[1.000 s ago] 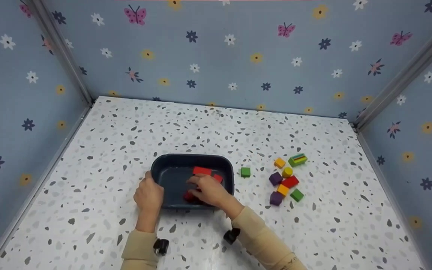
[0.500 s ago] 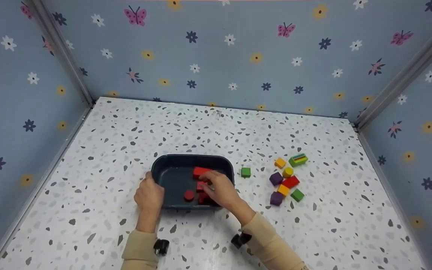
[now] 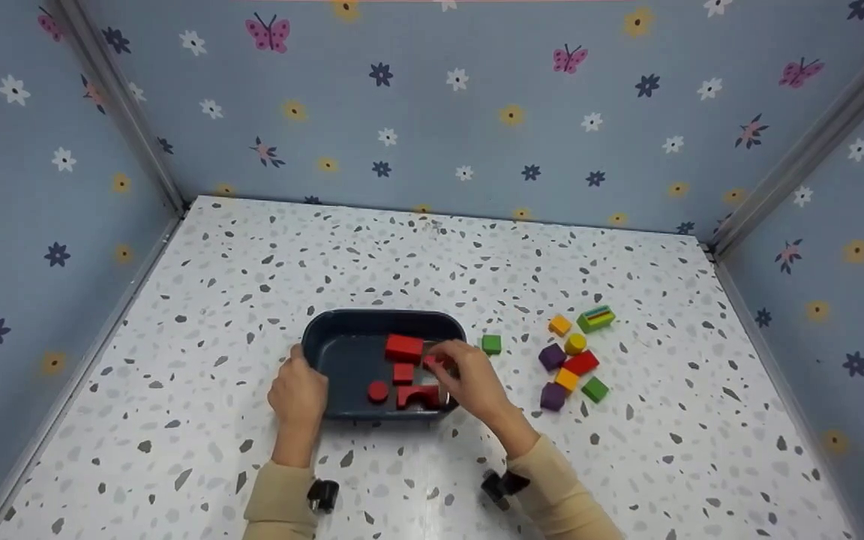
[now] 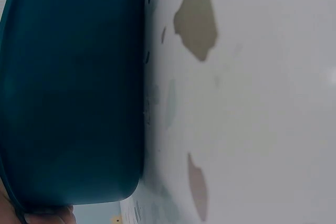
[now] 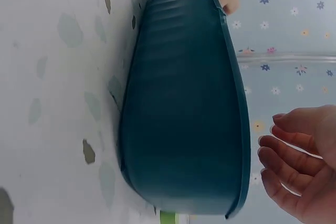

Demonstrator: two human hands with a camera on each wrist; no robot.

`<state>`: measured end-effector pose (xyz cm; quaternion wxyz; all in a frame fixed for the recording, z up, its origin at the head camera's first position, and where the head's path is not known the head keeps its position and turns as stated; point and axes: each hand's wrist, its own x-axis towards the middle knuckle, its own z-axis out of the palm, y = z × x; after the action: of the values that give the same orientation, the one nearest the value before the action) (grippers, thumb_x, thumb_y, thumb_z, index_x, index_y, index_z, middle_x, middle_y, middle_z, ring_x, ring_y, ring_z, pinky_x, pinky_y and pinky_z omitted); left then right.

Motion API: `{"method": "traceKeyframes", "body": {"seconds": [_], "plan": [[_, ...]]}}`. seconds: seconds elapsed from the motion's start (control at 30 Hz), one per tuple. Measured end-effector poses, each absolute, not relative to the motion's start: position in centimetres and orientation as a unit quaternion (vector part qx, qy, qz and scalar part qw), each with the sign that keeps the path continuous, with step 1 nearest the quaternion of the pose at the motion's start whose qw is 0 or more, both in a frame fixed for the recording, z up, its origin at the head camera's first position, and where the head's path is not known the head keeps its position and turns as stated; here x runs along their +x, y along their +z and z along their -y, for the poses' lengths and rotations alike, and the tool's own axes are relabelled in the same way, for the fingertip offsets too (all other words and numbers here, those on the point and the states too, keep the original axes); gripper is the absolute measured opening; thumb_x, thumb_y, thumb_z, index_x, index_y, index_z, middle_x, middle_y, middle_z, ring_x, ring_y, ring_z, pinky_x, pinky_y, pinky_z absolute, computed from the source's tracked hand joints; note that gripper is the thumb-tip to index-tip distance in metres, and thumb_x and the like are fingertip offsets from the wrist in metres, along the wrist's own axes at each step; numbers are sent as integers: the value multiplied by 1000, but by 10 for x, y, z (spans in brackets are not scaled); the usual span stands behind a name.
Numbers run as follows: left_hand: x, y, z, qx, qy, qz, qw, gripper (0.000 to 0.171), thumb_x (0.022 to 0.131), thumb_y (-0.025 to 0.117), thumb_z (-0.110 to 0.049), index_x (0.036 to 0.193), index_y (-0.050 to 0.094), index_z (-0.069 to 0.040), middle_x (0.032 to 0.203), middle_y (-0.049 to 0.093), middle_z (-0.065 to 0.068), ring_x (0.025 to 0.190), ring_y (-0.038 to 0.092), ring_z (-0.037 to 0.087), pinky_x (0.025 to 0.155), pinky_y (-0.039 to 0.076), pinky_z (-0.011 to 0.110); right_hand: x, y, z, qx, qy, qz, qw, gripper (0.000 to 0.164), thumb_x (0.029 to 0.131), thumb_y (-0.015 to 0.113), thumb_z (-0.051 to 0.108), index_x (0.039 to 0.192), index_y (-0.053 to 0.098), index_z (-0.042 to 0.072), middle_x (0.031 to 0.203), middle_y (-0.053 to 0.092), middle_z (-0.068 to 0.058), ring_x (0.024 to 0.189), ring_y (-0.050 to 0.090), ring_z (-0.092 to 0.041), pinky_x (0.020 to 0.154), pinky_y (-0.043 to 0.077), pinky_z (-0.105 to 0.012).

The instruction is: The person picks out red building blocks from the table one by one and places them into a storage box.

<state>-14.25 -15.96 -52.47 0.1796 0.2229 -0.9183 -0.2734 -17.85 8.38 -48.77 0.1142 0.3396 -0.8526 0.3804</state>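
Observation:
A dark blue plastic tray (image 3: 349, 367) stands on the speckled table. My left hand (image 3: 298, 390) grips its left end, with fingertips showing at the rim in the left wrist view. My right hand (image 3: 473, 381) hovers over the tray's right end, fingers loosely bent and nothing between them in the right wrist view. Below those fingers lies a small red block (image 3: 430, 363), partly covered. Also inside are a red rectangular block (image 3: 404, 348), a red cube (image 3: 403, 373), a red cylinder (image 3: 378, 391) and a red arch block (image 3: 418, 396).
Just right of the tray sits a green cube (image 3: 491, 344). Farther right is a loose group of blocks, including a purple cube (image 3: 553, 396), a yellow cylinder (image 3: 575, 343), a red block (image 3: 582, 364) and a striped green block (image 3: 595, 319). Flowered walls (image 3: 432, 105) enclose the table.
My right hand has moved rightward across the tray, away from the red cylinder, uncovering it, the red cube and the arch block. My left hand has stayed on the tray.

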Motion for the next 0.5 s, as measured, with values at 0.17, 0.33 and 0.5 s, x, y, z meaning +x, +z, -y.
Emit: {"method": "traceKeyframes", "body": {"seconds": [0.17,0.33,0.5], "plan": [[-143,-525,159,227,-278,916,179,39,73,53,1,112,51,4,83,59,28,66,56,48,54,41,54,-179,-488,-100,323,380,858,124,11,79,62,3,90,63,4,81,62,-4,69,56,-9,59,46,-26],[-143,-526,159,230,-279,916,176,37,73,53,1,109,52,4,82,59,28,65,56,48,53,41,54,-179,-489,-119,293,368,874,124,11,80,63,6,91,64,6,84,62,-1,70,56,-12,61,46,-27],[-143,-526,160,229,-281,915,178,36,73,53,1,109,52,4,82,59,28,65,56,48,53,40,54,-179,-491,-137,275,373,876,135,14,78,64,4,93,64,2,85,63,-5,69,57,-15,61,47,-29]]}}
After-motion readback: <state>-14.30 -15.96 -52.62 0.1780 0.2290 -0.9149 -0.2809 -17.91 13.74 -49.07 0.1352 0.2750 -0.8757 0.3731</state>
